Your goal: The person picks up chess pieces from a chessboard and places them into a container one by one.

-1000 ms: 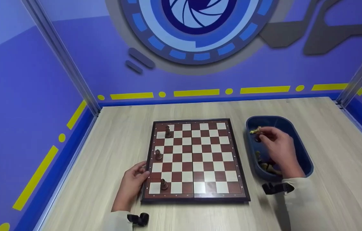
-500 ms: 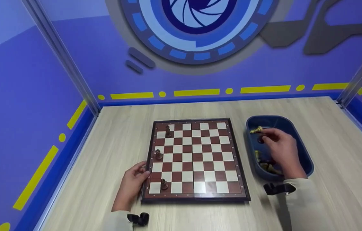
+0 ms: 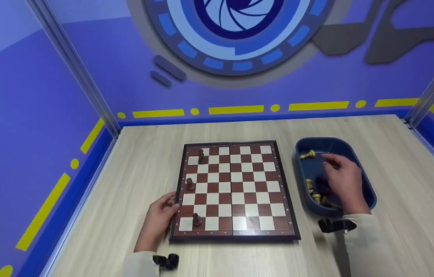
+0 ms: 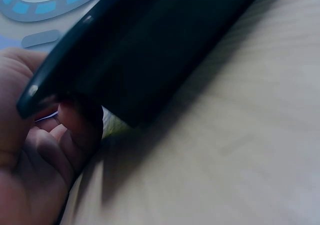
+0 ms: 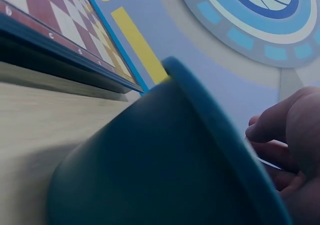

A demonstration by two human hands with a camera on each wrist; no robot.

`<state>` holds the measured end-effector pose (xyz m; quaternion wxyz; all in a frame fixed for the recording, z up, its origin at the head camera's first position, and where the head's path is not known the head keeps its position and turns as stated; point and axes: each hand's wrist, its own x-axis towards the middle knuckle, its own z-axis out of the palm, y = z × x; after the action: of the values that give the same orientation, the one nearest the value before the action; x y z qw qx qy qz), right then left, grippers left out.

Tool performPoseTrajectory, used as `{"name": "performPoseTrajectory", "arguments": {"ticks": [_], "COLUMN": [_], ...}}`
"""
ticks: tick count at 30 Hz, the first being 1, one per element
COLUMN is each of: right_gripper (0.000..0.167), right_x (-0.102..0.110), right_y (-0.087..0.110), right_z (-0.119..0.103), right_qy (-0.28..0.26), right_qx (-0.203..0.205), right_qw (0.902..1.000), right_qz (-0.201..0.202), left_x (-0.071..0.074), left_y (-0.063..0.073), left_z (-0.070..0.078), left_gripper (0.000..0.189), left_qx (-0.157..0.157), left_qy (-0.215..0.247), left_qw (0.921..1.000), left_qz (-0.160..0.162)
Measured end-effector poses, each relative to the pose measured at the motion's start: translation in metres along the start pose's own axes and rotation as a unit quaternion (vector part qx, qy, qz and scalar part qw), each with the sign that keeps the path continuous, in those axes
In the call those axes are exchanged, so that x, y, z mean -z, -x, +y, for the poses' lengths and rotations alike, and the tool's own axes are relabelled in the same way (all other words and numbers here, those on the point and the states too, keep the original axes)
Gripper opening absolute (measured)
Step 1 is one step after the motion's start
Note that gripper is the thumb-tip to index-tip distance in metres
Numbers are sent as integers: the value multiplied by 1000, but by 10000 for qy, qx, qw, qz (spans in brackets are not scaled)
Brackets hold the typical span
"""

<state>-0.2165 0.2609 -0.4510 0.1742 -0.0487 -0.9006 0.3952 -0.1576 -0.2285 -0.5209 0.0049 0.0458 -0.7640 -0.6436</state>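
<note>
My left hand (image 3: 159, 217) grips the left edge of a brown and white chessboard (image 3: 240, 188). The thumb lies at the rim, while in the left wrist view fingers (image 4: 75, 127) curl beneath the board's dark edge (image 4: 65, 60). Three dark chess pieces stand along the board's left side, among them a middle one (image 3: 190, 184). My right hand (image 3: 343, 179) is inside a navy bin (image 3: 369, 192), fingers loosely bent, with no piece visible between them. Left of its fingertips lies a gold chess piece (image 3: 307, 154). Blurred dark pieces (image 3: 321, 185) lie below the hand, partly hidden.
More gold chess pieces (image 3: 316, 198) lie at the bin's near end. The bin stands right of the board on a pale wooden table (image 3: 147, 161). Blue printed panels (image 3: 224, 94) enclose the table at the back and both sides.
My right hand has drawn slightly right, away from the gold piece near the bin's far left corner. Dark shapes below it have shifted toward the near end. The left hand stays put.
</note>
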Motion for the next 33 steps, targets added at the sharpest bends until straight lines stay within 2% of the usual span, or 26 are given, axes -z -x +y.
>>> {"name": "performPoseTrajectory", "arguments": {"ticks": [6, 16, 25, 33], "right_gripper": [28, 28, 25, 30], "right_x": [3, 1, -10, -20], "right_y": [0, 1, 7, 11], "right_z": [-1, -4, -13, -23], "right_qy": [-88, -101, -207, -519], "right_qx": [-72, -173, 82, 257], "right_qw": [9999, 9998, 9997, 9980], "right_qz": [8, -93, 36, -253], "left_x": [-1, 0, 1, 1], "left_y": [1, 1, 2, 0], "left_z": [2, 2, -1, 0], "left_gripper": [47, 48, 47, 48], "left_qx": [-51, -56, -154, -188], "left_qy": [142, 82, -81, -188], "left_qw": [9999, 9999, 9998, 9996], "left_qz": [-31, -37, -68, -49]}}
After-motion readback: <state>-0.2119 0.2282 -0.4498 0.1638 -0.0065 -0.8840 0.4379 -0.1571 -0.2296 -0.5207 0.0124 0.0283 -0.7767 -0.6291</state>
